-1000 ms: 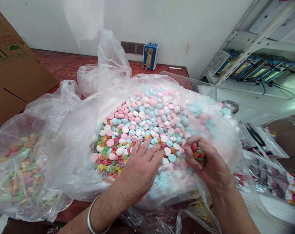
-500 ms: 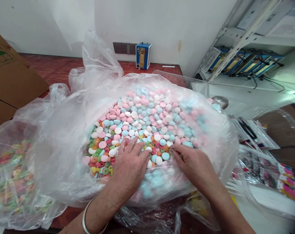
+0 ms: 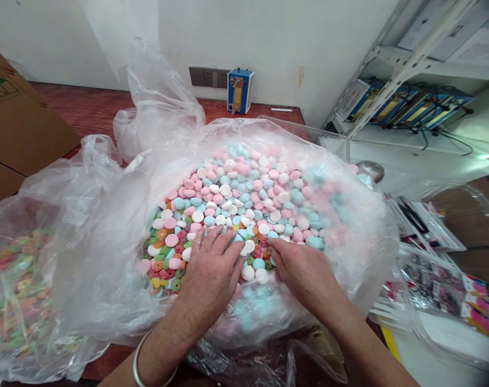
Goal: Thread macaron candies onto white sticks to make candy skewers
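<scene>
A big clear plastic bag (image 3: 107,252) lies open on the table, heaped with pink, blue and white round candies (image 3: 244,188). Small coloured ring candies (image 3: 167,263) lie mixed in along the near edge. My left hand (image 3: 212,269), with a metal bangle on the wrist, rests palm down on the heap with fingers spread. My right hand (image 3: 300,274) lies beside it, palm down, with its fingertips dug into the candies. Whether those fingers pinch anything is hidden.
A second clear bag (image 3: 18,290) of coloured ring candies sits at the left. A cardboard box (image 3: 22,129) stands behind it. A blue device (image 3: 239,90) stands by the wall sockets. Printed packets (image 3: 441,274) lie in clear wrap at the right, below a metal shelf (image 3: 409,64).
My right hand, which held a few ring candies above the heap a second ago, has turned palm down onto the candies. My left hand has slid slightly left.
</scene>
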`<control>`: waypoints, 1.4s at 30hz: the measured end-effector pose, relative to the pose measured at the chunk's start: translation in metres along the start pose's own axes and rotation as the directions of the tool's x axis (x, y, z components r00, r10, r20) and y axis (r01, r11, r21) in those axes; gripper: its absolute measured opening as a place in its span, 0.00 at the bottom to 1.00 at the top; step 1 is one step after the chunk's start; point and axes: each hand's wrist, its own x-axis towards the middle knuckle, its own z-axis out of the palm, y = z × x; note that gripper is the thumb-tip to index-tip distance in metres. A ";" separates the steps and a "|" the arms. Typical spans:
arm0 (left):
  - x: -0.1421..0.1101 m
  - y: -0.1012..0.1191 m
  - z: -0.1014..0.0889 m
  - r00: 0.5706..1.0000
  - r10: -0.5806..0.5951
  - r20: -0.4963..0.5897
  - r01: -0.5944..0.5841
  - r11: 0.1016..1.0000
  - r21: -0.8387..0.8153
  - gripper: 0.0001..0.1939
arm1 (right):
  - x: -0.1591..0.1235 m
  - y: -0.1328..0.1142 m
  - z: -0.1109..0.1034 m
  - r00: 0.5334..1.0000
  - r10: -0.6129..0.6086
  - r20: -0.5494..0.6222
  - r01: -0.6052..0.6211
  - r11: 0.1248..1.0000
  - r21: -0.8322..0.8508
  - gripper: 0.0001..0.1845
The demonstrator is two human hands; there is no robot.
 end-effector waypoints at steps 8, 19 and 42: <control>0.000 0.000 0.002 1.000 0.017 -0.007 -0.017 1.000 -0.014 0.12 | 0.021 -0.023 0.001 0.999 0.031 -0.018 -0.032 0.996 -0.082 0.10; 0.005 0.014 -0.001 0.985 0.128 0.114 -0.130 0.991 0.008 0.16 | -0.008 0.039 0.006 0.993 0.106 0.044 -0.015 -0.260 0.965 0.11; -0.001 0.006 -0.003 0.992 0.097 0.077 -0.097 0.995 -0.003 0.15 | 0.007 -0.008 0.009 0.976 -0.218 -0.018 0.219 0.976 0.021 0.08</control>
